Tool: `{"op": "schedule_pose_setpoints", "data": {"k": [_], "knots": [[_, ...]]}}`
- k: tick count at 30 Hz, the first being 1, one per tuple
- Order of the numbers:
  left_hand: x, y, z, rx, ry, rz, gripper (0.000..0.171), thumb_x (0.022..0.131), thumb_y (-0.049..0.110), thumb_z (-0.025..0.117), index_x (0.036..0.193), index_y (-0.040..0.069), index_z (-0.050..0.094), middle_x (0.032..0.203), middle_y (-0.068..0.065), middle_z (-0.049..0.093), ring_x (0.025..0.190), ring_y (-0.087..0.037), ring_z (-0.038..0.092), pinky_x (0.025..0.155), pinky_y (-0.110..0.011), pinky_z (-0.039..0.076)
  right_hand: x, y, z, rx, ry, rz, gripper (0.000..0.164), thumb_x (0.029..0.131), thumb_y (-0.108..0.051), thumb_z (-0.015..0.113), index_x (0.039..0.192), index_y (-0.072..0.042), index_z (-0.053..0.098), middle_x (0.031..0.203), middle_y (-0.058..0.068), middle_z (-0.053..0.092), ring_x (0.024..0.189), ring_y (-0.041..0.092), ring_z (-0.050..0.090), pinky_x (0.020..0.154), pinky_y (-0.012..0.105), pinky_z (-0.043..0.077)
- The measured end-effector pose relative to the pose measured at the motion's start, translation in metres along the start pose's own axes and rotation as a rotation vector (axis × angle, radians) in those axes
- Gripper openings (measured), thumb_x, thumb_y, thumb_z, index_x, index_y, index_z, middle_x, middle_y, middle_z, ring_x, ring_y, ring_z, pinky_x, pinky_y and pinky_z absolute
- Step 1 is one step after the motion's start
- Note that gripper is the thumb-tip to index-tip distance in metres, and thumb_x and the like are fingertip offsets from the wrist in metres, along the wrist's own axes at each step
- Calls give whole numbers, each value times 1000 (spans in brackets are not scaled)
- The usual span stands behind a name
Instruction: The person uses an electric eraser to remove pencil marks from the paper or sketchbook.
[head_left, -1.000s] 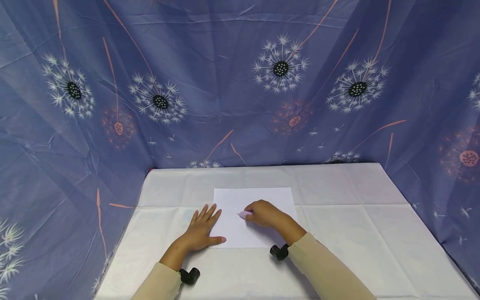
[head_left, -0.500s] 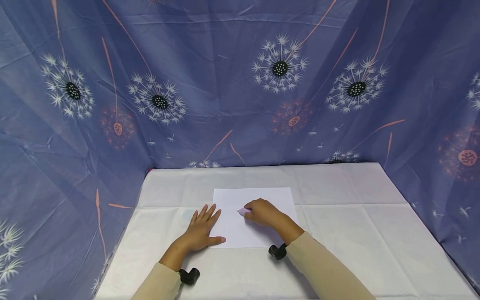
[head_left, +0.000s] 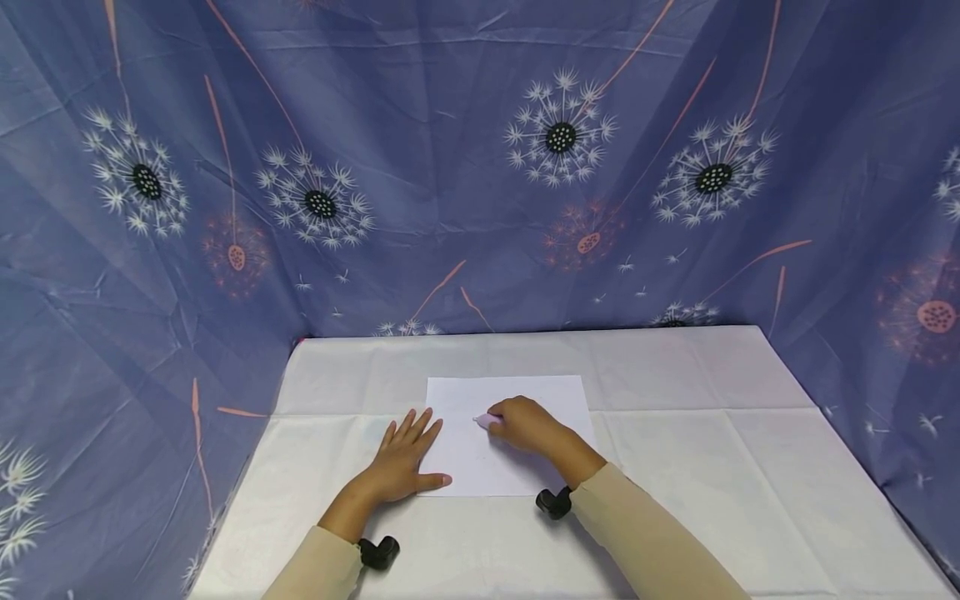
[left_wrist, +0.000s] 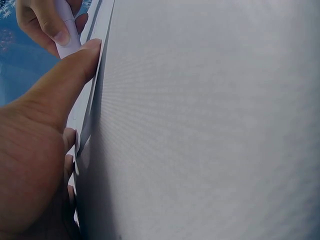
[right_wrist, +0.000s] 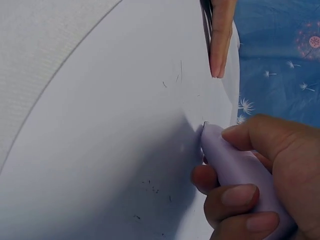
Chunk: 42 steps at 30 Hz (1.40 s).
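A sheet of white paper (head_left: 457, 392) lies on the white-covered table. My left hand (head_left: 399, 467) rests on its left edge, fingers spread and straight; the left thumb also shows in the left wrist view. My right hand (head_left: 528, 427) grips a smooth lavender hand tool (head_left: 486, 421) with a rounded body and a small thin tip, its fingers curled round the body. In the right wrist view the lavender tool (right_wrist: 235, 165) points its tip at the paper, close to or touching it. Its exact kind cannot be told. Short dark marks or bits (right_wrist: 150, 186) are scattered on the paper.
The white cloth (head_left: 720, 467) covers the table, with fold creases across it. Blue curtains (head_left: 450, 167) with dandelion prints hang behind and at both sides. A black camera mount (head_left: 380, 552) sits at the left wrist, another black mount (head_left: 555, 503) at the right.
My right hand has shifted slightly away from me and to the left over the paper, with the lavender tool. The left hand and the sheet stay in place.
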<state>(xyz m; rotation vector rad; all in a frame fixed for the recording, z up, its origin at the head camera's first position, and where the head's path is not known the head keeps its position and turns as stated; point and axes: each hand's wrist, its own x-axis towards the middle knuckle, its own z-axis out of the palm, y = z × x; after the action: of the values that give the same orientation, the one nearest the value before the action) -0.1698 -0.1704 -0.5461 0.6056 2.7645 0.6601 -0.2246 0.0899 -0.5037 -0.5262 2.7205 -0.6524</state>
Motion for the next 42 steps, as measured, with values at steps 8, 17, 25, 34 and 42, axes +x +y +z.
{"op": "schedule_pose_setpoints", "data": {"k": [8, 17, 25, 34, 42], "knots": [[-1, 0, 0, -4, 1, -1, 95, 89, 59, 69, 161, 13, 28, 171, -12, 12, 159, -39, 2, 125, -65, 0, -2, -2, -1, -30, -37, -9, 32, 97, -27, 68, 122, -8, 73, 121, 9, 74, 120, 29, 66, 108, 46, 50], [-2, 3, -3, -4, 3, 7, 94, 89, 58, 69, 161, 12, 29, 171, -13, 13, 159, -40, 3, 125, -66, 1, 3, -2, 0, -47, 28, -24, 33, 97, -24, 65, 124, -6, 71, 121, 12, 74, 120, 31, 66, 107, 46, 50], [-1, 2, -2, 0, 3, 10, 94, 89, 58, 69, 161, 12, 29, 171, -13, 13, 159, -41, 3, 125, -66, 1, 8, -1, 3, -67, 53, -37, 31, 96, -22, 64, 122, -6, 72, 117, 11, 75, 114, 31, 68, 103, 45, 51], [-1, 1, -2, 1, 3, 3, 95, 89, 59, 69, 161, 12, 28, 171, -12, 13, 159, -40, 3, 125, -65, 1, 4, -1, 2, -43, 18, -2, 35, 98, -29, 66, 125, -8, 72, 122, 10, 74, 121, 31, 66, 108, 46, 50], [-1, 1, -1, -7, -3, 1, 95, 89, 56, 70, 161, 12, 27, 171, -12, 13, 159, -39, 3, 125, -64, 0, 6, 0, 4, -81, 74, -71, 24, 96, -22, 64, 113, -9, 75, 109, 9, 77, 108, 29, 71, 98, 45, 54]]}}
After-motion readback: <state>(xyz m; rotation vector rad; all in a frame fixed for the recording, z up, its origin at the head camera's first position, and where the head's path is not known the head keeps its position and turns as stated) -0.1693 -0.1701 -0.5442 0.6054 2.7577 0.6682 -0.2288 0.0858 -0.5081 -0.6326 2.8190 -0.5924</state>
